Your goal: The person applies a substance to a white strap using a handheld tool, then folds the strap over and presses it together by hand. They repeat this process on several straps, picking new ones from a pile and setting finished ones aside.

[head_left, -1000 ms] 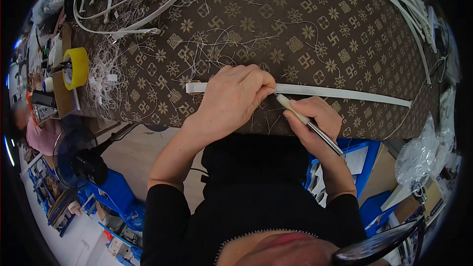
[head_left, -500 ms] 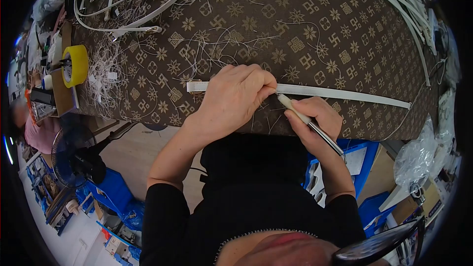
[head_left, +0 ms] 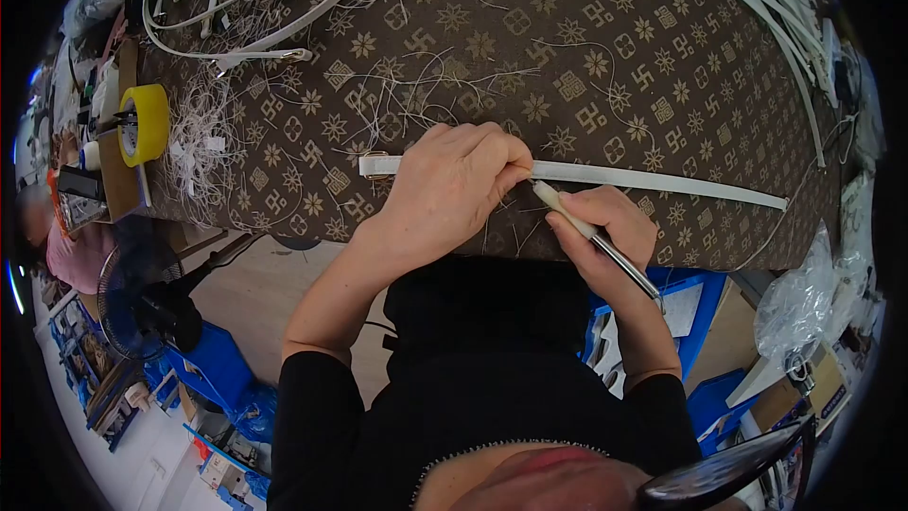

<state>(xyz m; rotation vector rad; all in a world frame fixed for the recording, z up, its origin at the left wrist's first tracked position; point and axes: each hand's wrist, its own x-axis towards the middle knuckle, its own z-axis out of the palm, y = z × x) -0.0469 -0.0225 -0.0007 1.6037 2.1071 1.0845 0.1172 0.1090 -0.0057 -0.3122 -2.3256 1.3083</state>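
**Brown patterned cloth, one narrow white strap between two busy hands**

Dark brown cloth with pale gold motifs covers the surface (head_left: 690, 137), and both hands are near its close edge. The left hand (head_left: 449, 180) is curled palm down, thumb and forefinger pinching a long, flat, white leather-like strap (head_left: 643, 179). This passes beneath that hand, its squared end showing just left of the knuckles and its long tail running out past the right hand (head_left: 622, 222). The right hand grips, pen-fashion, a slim tool with a cream front and silvery shaft (head_left: 613, 255); its tip sits just beside the left fingertips, though whether it touches the strap I cannot tell.

I'd judge the strap light, bendy along its length yet firm across its width, smooth enough to slide and easily marked. Best hold: a flat pinch close to the working spot, as here, leaving the tail to lie loose.

Just beyond the left hand lie loose white threads (head_left: 437, 85); well to its left, a denser white thread tangle (head_left: 199, 147) and a yellow tape roll (head_left: 155, 126). Far beyond the right hand hangs a bundle of white straps (head_left: 757, 9).
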